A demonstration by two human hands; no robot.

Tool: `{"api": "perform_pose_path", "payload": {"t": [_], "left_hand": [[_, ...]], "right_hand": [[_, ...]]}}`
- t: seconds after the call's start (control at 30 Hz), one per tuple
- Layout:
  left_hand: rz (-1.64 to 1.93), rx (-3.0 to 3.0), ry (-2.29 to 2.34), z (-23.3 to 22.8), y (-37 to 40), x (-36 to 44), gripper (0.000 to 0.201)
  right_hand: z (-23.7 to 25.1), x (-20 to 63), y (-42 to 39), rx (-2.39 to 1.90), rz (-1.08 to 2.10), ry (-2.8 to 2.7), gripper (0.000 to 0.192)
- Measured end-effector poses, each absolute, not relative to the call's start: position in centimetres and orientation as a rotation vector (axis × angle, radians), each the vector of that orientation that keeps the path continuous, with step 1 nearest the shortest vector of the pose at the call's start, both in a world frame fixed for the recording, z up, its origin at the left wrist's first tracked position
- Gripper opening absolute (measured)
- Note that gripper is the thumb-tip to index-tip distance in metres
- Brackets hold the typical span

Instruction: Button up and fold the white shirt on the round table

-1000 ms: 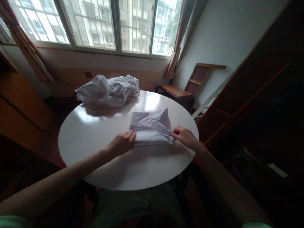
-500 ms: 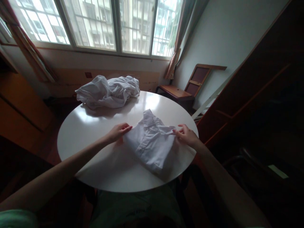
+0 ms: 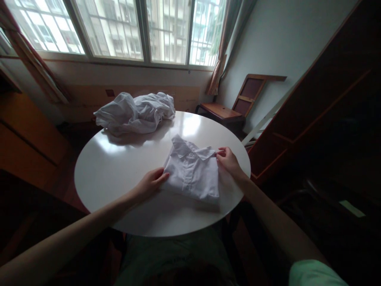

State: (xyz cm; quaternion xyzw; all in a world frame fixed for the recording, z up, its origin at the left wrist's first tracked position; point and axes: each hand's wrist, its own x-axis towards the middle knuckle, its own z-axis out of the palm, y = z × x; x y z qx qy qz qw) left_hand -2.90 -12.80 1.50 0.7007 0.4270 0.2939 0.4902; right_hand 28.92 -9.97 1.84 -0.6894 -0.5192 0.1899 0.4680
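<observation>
A folded white shirt (image 3: 193,174) lies front side up on the round white table (image 3: 110,182), its collar toward the window and its button strip running down the middle. My left hand (image 3: 155,179) grips the shirt's left edge between thumb and fingers. At the upper right, beside the collar tip, my right hand (image 3: 226,159) pinches the shirt's edge. The fabric under the fingers of both hands is partly hidden.
A crumpled heap of white cloth (image 3: 137,113) rests on the far left of the table. Beyond the table's far right stands a wooden chair (image 3: 223,111). A dark red wooden panel (image 3: 297,115) slants along the right, and a barred window (image 3: 166,31) spans the back.
The shirt has turned to lie straighter, and its collar and front look flatter. My left hand has moved down along the left edge; my right hand has shifted slightly up by the collar.
</observation>
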Motion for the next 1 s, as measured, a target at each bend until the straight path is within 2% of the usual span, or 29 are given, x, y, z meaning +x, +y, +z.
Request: {"api": "perform_pose_path", "payload": {"t": [0.1,0.3,0.43,0.67,0.8,1.0], "left_hand": [[0.753,1.71,1.101,1.5,-13.1,-2.4,0.037],[0.758,1.61,1.096,2.0,-12.9,-1.9,0.039],[0.81,1.647,1.182,1.5,-12.6,-1.6,0.039],[0.553,2.231,1.521,1.8,-12.4,-1.5,0.028],[0.529,2.323,1.58,1.9,-13.0,-1.5,0.024],[0.462,2.288,1.437,2.2,-13.6,-2.7,0.027]], "right_hand": [[2.3,28.6,-12.4,-1.666,0.354,-1.26,0.035],[1.2,26.4,-20.2,-1.54,0.88,-1.353,0.05],[0.5,24.2,-22.2,-1.502,0.872,-1.357,0.056],[0.0,23.4,-21.9,-1.636,0.523,-1.608,0.019],[0.3,23.2,-22.1,-1.693,0.43,-1.732,0.019],[2.1,24.3,-21.6,-1.714,0.526,-1.767,0.016]]}}
